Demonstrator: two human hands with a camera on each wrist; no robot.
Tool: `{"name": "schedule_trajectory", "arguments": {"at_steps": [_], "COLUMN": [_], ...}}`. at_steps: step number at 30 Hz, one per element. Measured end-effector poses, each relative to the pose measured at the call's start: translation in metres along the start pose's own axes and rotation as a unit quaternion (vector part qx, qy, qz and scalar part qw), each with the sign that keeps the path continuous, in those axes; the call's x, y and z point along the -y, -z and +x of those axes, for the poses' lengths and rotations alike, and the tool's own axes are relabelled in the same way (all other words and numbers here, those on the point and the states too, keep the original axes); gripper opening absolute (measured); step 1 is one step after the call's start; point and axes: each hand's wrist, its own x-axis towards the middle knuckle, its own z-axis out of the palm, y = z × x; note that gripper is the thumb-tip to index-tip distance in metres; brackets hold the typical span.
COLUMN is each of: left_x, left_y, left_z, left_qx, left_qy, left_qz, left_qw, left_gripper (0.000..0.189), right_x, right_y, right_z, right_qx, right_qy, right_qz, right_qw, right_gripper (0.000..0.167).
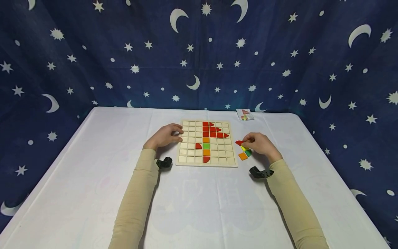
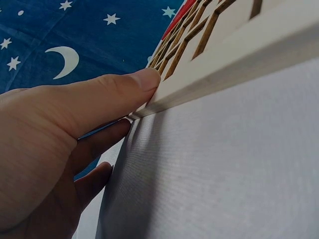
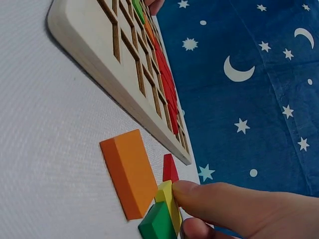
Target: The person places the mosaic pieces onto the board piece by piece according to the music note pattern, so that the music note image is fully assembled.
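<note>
A pale wooden grid board (image 1: 191, 152) lies on the table between the hands. Its cells hold several red tiles (image 1: 212, 135), orange tiles (image 1: 206, 152) and a green tile (image 1: 206, 146). Along the board's left edge, my left hand (image 1: 164, 135) rests its thumb and fingertips, the fingers loosely bent. To the right of the board, my right hand (image 1: 259, 143) pinches a red tile (image 3: 170, 168) at its near end. Under its thumb sit a yellow tile (image 3: 167, 195) and a dark green tile (image 3: 158, 222); an orange tile (image 3: 128, 174) lies beside them.
A small picture card (image 1: 245, 114) lies at the back of the white-covered table (image 1: 192, 204), beyond the board's right corner. Behind the table hangs a dark blue curtain (image 1: 161, 72) with moons and stars. Each wrist wears a black camera mount (image 1: 261, 172).
</note>
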Motion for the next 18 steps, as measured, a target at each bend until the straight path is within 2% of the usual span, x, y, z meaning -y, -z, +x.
{"name": "schedule_trajectory", "arguments": {"at_steps": [7, 18], "left_x": [0.0022, 0.0022], "left_y": [-0.0019, -0.0032], "left_z": [0.0009, -0.0004], "left_qx": [-0.004, -0.011], "left_qy": [-0.006, -0.004], "left_qz": [0.002, 0.009], "left_qw": [1.0000, 0.9999], "left_gripper": [0.037, 0.037], "right_x": [0.0010, 0.0050], "right_y": [-0.0022, -0.0064], "right_z": [0.0027, 0.0089], "right_qx": [0.010, 0.015], "right_qy": [0.011, 0.030], "right_qz": [-0.009, 0.007], "right_qw": [0.9998, 0.9994], "right_gripper": [0.036, 0.019]}}
